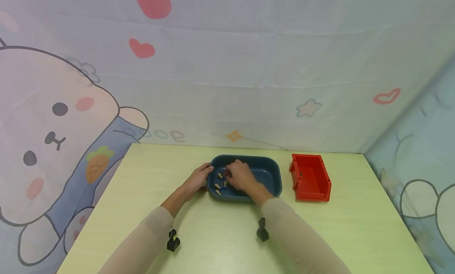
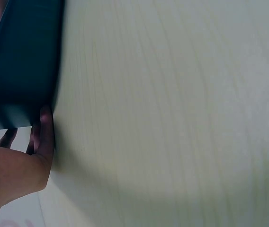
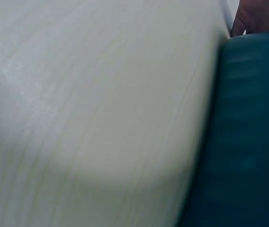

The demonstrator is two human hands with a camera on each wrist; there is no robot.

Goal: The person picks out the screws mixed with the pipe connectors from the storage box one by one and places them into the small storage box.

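Note:
A dark blue oblong tub (image 1: pixel 264 175) stands on the table. Several small brass-coloured pieces with blue parts (image 1: pixel 217 186) lie at its left end. My left hand (image 1: pixel 194 180) is at the tub's left end, its fingers spread along the outer wall and up to the rim. From the left wrist view, one finger of this hand (image 2: pixel 16 165) lies straight against the wall, low near the table. My right hand (image 1: pixel 241 176) reaches inside the tub, fingers bent downward beside the small pieces; its fingertips are largely hidden, so I cannot tell whether they pinch one.
To the right of the tub stands a red open-fronted bin (image 1: pixel 313 196), with a small brass-coloured piece (image 1: pixel 300 173) by its left wall. Behind the pale wooden table (image 1: pixel 213 234) hangs a printed cloth (image 1: pixel 227 60). Black wrist devices (image 1: pixel 173 242) sit below both sleeves.

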